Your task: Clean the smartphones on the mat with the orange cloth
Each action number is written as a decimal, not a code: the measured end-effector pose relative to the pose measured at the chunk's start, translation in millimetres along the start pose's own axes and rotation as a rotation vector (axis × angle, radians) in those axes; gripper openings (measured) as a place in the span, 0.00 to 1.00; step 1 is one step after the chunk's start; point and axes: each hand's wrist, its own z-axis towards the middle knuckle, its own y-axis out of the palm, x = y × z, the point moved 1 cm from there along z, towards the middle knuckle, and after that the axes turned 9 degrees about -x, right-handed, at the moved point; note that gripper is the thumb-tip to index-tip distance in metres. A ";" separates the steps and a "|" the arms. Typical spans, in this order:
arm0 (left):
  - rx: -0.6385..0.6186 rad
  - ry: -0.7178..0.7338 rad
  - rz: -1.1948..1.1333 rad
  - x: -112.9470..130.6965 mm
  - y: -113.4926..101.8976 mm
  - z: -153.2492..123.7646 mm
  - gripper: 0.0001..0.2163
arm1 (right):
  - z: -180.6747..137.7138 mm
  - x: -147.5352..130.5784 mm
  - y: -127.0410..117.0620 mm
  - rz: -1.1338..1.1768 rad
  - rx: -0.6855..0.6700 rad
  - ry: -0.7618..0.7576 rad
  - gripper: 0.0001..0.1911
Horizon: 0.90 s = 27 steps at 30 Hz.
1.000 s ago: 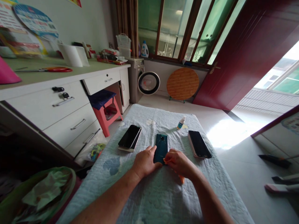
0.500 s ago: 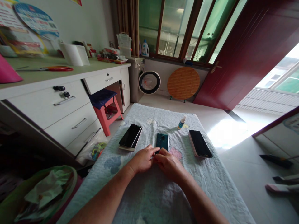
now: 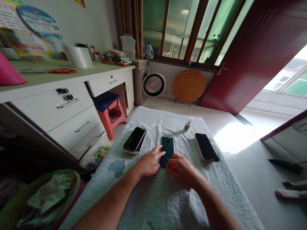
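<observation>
A dark teal smartphone [image 3: 168, 150] lies back side up on the quilted cloth, its camera block at the far end. My left hand [image 3: 148, 162] rests at its left edge, fingers apart, the fingertips touching the phone's side. Over the phone's near right corner is my right hand [image 3: 181, 167], its fingers curled and pressed together; whatever they may hold is hidden. Left of the hands, a black-screened phone [image 3: 135, 138] lies on top of a flat pale item. Another dark phone [image 3: 206, 146] lies on a pinkish stack at the right. A small spray bottle [image 3: 187, 126] stands beyond.
The light blue quilted cloth [image 3: 153, 195] covers the surface under the phones. A white desk [image 3: 59, 105] runs along the left, with a red stool [image 3: 110, 118] under it. At lower left stands a lined waste bin [image 3: 76, 188]. A red door [image 3: 230, 57] is at the right.
My hands have moved apart, uncovering the near end of the teal phone. My left fingers have spread along its left edge; my right hand has shifted slightly right and nearer.
</observation>
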 end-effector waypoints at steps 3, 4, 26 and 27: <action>-0.024 0.022 -0.028 -0.9 -0.2 -0.1 0.30 | 4.6 -9.6 5.9 0.004 0.018 0.003 0.08; -0.026 0.022 -0.040 -1.0 -0.5 -0.1 0.30 | 6.6 -12.8 8.3 -0.001 0.040 0.011 0.08; -0.043 0.050 -0.029 -1.2 -2.4 -0.9 0.36 | 0.1 -7.2 2.8 -0.154 0.073 0.180 0.06; -0.042 0.047 -0.027 -1.1 -2.3 -1.0 0.36 | -0.6 -5.6 2.1 -0.160 0.071 0.186 0.06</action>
